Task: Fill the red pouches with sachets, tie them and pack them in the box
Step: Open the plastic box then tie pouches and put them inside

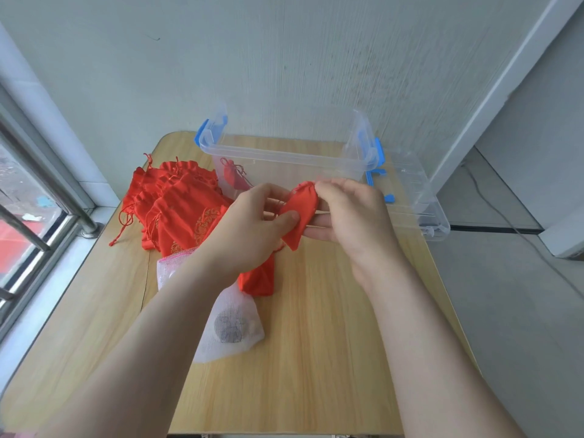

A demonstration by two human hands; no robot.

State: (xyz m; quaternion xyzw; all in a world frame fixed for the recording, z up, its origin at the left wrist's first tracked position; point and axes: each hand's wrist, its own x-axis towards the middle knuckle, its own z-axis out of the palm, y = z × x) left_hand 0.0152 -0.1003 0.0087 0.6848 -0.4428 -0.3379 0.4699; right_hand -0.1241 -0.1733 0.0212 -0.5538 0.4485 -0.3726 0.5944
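Both hands meet above the pale wooden surface (331, 311): my left hand (252, 229) pinches a small red fabric pouch (300, 213) with its thumb, my right hand (350, 213) grips its gathered mouth, perhaps on the drawstring. More red pouches (177, 200) lie heaped at left; one tied pouch (232, 177) sits inside the clear plastic box (284, 156). White mesh sachets (230, 327) lie under my left forearm.

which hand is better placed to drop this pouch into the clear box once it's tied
Probably right. The right hand pinches the gathered neck of the red pouch, right in front of the box. The left hand holds the pouch's lower body.
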